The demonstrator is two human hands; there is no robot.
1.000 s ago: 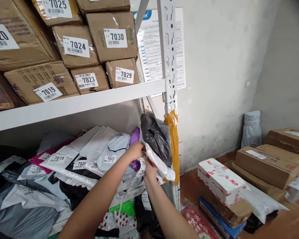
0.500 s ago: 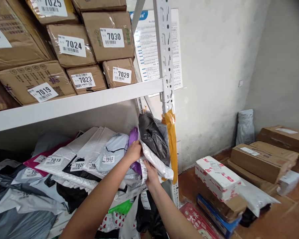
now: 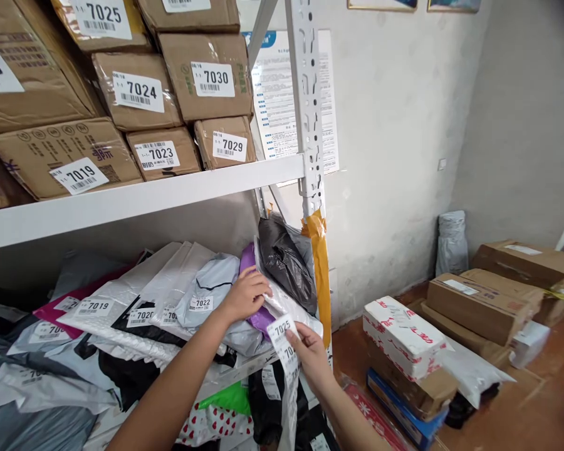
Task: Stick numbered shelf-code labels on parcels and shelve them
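My right hand (image 3: 311, 352) pinches a strip of white number labels (image 3: 286, 351), with 7025 at its top and the tail hanging down in front of the shelf. My left hand (image 3: 248, 292) has its fingers curled at the edge of a white mailing bag (image 3: 282, 302), next to a purple bag (image 3: 259, 318). A black plastic parcel (image 3: 286, 260) leans behind the white bag, against the rack post. Left of my hand lies a pale grey mailing bag (image 3: 211, 282) labelled 7022. More labelled bags (image 3: 108, 297) lean in a row beyond it.
Numbered cardboard boxes (image 3: 207, 78) fill the upper shelf (image 3: 192, 181). The perforated rack post (image 3: 310, 113), taped yellow lower down, stands right of my hands. On the floor are a red-and-white box (image 3: 402, 338) and several brown cartons (image 3: 479, 307). More bags (image 3: 225, 416) lie below.
My right hand has drawn the label strip down and right, away from the bags, so its 7025 label now shows. My left hand stays at the white bag. The view has shifted slightly.
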